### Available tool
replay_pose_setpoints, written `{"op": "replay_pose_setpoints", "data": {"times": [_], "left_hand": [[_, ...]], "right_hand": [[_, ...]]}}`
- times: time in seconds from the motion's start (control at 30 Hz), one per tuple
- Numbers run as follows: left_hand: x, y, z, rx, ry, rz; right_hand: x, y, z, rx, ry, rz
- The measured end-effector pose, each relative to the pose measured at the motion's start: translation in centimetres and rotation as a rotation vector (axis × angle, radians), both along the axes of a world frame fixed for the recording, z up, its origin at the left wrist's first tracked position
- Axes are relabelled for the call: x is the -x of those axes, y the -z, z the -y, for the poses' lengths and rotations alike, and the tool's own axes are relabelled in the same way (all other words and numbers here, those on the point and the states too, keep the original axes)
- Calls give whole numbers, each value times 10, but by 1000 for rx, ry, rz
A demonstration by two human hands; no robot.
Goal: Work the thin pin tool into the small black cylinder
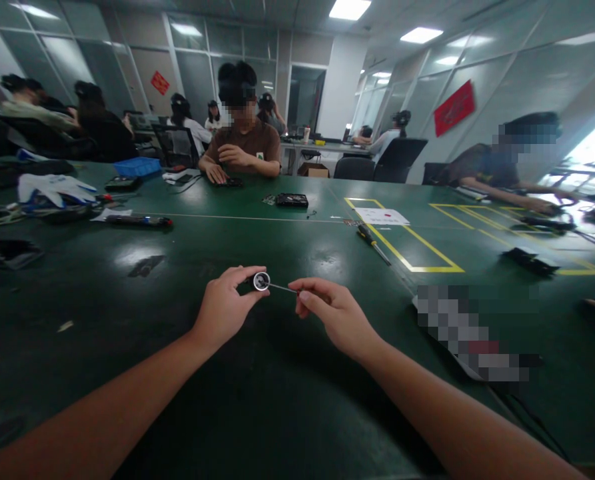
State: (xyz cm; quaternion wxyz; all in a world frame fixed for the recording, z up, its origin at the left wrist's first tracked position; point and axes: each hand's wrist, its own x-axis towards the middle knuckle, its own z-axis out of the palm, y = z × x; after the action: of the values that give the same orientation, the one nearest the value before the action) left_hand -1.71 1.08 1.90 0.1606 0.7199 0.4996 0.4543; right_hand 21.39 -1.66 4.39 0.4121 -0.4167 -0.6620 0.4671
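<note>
My left hand (222,307) grips a short dark cylinder (262,281) with a silver rim, thumb and fingers on either side of it. Its open round end faces me and shows pale parts inside. In my right hand (340,317) is a thin screwdriver (283,288), pinched at its small red handle, which the fingers mostly cover. The metal shaft points left, and its tip reaches the cylinder's rim or opening; I cannot tell how deep. Both hands are above the green table (277,413).
A yellow-and-black screwdriver (374,244) lies beyond my right hand, near a yellow tape outline (437,269). A blurred pale object (470,337) with a cable lies at right. Farther off are a black device (292,200), white gloves (52,190), a blue tray (137,167) and seated people.
</note>
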Motion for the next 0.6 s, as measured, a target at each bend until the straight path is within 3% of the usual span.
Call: {"op": "replay_pose_setpoints", "data": {"times": [0.23, 0.33, 0.5, 0.6], "left_hand": [[-2, 1, -1, 18, -24, 31], [-3, 3, -2, 7, -35, 24], [-3, 3, 0, -16, -37, -14], [-3, 2, 1, -34, -30, -35]], "right_hand": [[2, 6, -6, 240, -43, -367], [2, 5, -6, 235, -24, -458], [0, -1, 0, 0, 101, -252], [1, -5, 4, -64, 128, -111]]}}
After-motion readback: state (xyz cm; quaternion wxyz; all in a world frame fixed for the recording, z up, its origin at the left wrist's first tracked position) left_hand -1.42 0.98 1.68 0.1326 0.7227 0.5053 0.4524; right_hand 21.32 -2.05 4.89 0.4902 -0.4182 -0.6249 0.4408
